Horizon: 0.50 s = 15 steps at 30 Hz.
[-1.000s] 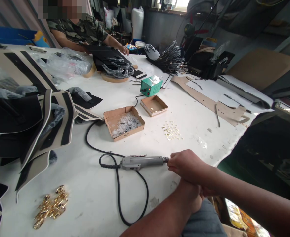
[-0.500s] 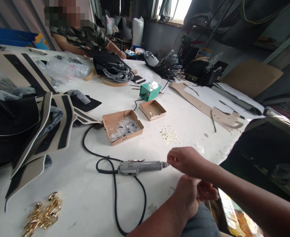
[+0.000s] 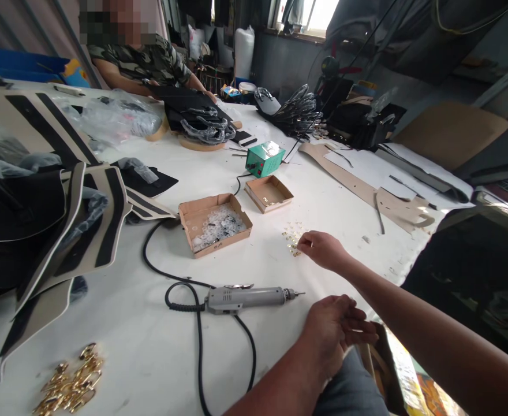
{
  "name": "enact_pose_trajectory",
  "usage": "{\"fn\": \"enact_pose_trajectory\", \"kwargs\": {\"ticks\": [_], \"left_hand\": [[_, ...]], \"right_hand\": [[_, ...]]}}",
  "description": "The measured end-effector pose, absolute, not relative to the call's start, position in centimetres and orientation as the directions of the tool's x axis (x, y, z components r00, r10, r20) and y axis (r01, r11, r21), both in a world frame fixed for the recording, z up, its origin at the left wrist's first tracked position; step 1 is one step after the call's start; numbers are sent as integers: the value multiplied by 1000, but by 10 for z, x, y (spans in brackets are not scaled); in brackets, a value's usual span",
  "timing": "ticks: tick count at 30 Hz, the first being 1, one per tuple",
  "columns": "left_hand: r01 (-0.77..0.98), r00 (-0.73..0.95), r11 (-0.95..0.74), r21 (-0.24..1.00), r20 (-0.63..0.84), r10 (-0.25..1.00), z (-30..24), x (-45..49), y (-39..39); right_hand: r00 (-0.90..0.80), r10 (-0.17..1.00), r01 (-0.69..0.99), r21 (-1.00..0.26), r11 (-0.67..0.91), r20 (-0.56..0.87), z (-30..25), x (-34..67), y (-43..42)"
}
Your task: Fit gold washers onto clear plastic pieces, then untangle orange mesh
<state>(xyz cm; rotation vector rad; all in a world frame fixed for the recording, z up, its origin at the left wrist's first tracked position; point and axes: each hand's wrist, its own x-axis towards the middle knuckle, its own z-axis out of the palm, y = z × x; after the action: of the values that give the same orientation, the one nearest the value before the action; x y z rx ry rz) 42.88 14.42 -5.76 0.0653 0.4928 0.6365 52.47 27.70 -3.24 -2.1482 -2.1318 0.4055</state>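
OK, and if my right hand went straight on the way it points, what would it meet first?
Most likely the small gold-coloured pieces scattered on the white table: your right hand is at their edge, though whether it already touches any is hard to judge from this view.

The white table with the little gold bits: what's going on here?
Someone's right hand is down at the small gold-coloured pieces spread on the white table. Their left hand is near the table's edge; I can't tell whether it holds anything. A grey power screwdriver lies unheld beside them. Across the table, another person has their hands at a black panel.
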Motion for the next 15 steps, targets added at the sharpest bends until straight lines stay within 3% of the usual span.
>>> {"fn": "enact_pose_trajectory", "kwargs": {"ticks": [15], "left_hand": [[-547, 688, 811, 208, -440, 577, -54, 427, 145]], "right_hand": [[63, 994, 986, -147, -76, -87, -32, 520, 280]]}}
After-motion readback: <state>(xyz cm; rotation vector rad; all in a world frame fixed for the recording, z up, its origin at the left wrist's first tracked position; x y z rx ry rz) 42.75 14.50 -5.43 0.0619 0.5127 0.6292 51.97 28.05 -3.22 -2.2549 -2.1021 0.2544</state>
